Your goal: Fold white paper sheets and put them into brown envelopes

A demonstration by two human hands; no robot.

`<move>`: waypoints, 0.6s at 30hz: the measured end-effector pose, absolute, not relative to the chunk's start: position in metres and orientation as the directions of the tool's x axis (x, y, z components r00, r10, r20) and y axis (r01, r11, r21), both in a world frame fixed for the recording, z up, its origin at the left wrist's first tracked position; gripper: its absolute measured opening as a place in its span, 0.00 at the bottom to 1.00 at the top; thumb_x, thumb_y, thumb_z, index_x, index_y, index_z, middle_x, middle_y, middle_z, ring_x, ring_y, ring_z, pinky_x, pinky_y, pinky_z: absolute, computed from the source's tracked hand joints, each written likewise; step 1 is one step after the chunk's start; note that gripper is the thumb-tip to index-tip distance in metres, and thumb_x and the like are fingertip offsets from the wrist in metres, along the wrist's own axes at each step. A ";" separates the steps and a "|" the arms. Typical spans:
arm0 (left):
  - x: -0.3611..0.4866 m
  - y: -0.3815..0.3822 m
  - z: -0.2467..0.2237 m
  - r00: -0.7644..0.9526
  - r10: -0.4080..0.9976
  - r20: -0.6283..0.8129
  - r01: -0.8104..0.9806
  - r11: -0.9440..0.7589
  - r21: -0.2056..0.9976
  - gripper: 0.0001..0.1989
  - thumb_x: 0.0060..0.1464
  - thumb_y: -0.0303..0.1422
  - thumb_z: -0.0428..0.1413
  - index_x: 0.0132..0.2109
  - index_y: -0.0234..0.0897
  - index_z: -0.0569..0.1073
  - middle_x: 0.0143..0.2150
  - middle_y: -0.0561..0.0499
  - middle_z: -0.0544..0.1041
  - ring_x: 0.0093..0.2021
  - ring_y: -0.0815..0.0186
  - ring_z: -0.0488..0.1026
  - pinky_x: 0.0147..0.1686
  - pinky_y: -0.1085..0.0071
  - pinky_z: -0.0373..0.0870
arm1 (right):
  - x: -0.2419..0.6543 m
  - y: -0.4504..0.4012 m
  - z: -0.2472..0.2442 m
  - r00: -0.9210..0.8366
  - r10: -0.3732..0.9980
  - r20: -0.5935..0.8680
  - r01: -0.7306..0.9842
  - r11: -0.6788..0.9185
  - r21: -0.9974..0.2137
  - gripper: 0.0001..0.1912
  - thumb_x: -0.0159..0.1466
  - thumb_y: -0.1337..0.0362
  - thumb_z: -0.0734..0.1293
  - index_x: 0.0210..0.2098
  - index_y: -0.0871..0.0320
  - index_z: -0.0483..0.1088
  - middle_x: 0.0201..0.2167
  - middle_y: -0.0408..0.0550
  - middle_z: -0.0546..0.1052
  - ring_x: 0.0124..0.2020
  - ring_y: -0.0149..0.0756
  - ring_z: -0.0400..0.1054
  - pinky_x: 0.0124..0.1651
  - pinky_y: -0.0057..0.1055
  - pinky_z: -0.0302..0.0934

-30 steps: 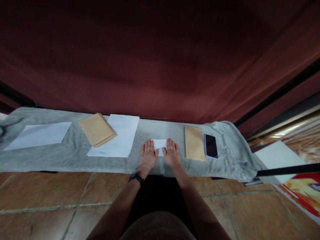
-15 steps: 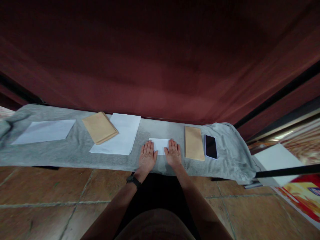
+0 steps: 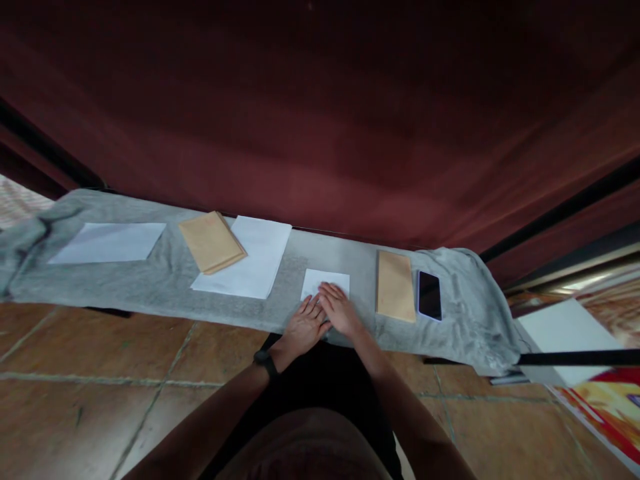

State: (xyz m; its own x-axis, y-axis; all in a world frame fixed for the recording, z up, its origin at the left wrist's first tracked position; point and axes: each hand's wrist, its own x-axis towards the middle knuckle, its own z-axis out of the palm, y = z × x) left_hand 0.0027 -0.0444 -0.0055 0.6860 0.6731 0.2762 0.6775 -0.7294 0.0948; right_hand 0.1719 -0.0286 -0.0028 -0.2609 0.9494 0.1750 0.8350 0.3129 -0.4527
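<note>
A small white rectangular piece of paper [image 3: 311, 281] is laid flat on the bench [image 3: 345, 252], which is draped with a soft grey cloth [image 3: 467, 300], and its near part is covered by both hands. The left hand [image 3: 304, 327], above which a black wristwatch [image 3: 266, 362] is worn, is placed palm down at the paper's near left part, its fingers extended. The right hand [image 3: 340, 310] is laid palm down on the paper, with its fingers angled across towards the left one, and the two are brought together. Each grip is open, and nothing is seen to be grasped.

To the left, a stack of large white paper sheets [image 3: 263, 263] is partly overlapped by a stack of flat brown paper packets [image 3: 210, 241]. Farther left, a separate large white sheet [image 3: 110, 241] is spread out. To the right of the hands, a flat brown rectangular paper packet [image 3: 396, 287] is set, and just beside it a dark-screened phone with a pale purple edge [image 3: 430, 295] is placed face up. Behind the bench, a dark red fabric backdrop [image 3: 320, 133] is hung; below, brown floor tiles [image 3: 75, 413] are seen.
</note>
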 end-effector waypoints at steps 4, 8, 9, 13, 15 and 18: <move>0.003 -0.046 -0.011 0.674 0.692 0.259 0.684 -0.717 0.136 0.22 0.66 0.40 0.53 0.61 0.34 0.74 0.59 0.42 0.78 0.65 0.54 0.69 0.69 0.53 0.55 | 0.155 -0.016 0.001 -0.446 0.891 0.091 0.778 0.436 -0.452 0.26 0.78 0.57 0.49 0.66 0.57 0.66 0.70 0.47 0.65 0.72 0.35 0.55 0.75 0.40 0.45; 0.004 -0.047 -0.010 0.651 0.715 0.255 0.701 -0.695 0.158 0.22 0.67 0.43 0.52 0.61 0.35 0.73 0.62 0.43 0.76 0.66 0.54 0.67 0.69 0.53 0.55 | 0.148 0.006 0.003 -0.438 0.898 0.040 0.824 0.418 -0.383 0.25 0.77 0.58 0.50 0.69 0.54 0.62 0.72 0.44 0.60 0.73 0.35 0.52 0.75 0.41 0.43; 0.004 -0.047 -0.009 0.655 0.713 0.251 0.699 -0.697 0.159 0.22 0.67 0.43 0.51 0.61 0.36 0.73 0.63 0.43 0.75 0.67 0.55 0.67 0.70 0.53 0.54 | 0.148 0.012 0.002 -0.435 0.900 0.035 0.833 0.417 -0.364 0.25 0.77 0.58 0.50 0.69 0.54 0.61 0.72 0.43 0.59 0.73 0.35 0.51 0.75 0.41 0.43; 0.005 -0.046 -0.003 0.671 0.703 0.235 0.687 -0.709 0.160 0.22 0.68 0.43 0.50 0.62 0.37 0.72 0.63 0.44 0.75 0.67 0.56 0.67 0.72 0.54 0.51 | 0.149 0.031 0.000 -0.404 0.913 0.055 0.863 0.401 -0.309 0.25 0.77 0.59 0.51 0.70 0.54 0.60 0.72 0.43 0.59 0.73 0.35 0.52 0.75 0.41 0.45; 0.006 -0.046 -0.002 0.669 0.706 0.233 0.690 -0.706 0.158 0.23 0.69 0.43 0.48 0.63 0.37 0.71 0.63 0.43 0.75 0.66 0.56 0.68 0.72 0.53 0.51 | 0.150 0.038 0.000 -0.383 0.921 0.071 0.872 0.386 -0.300 0.25 0.77 0.59 0.51 0.70 0.55 0.60 0.72 0.44 0.60 0.73 0.36 0.53 0.75 0.41 0.45; 0.006 -0.047 -0.004 0.666 0.708 0.235 0.694 -0.704 0.152 0.24 0.69 0.44 0.47 0.65 0.37 0.70 0.64 0.43 0.74 0.67 0.55 0.67 0.72 0.52 0.50 | 0.150 0.044 0.002 -0.356 0.932 0.071 0.880 0.360 -0.311 0.26 0.77 0.59 0.50 0.70 0.56 0.61 0.72 0.45 0.61 0.72 0.36 0.53 0.75 0.41 0.45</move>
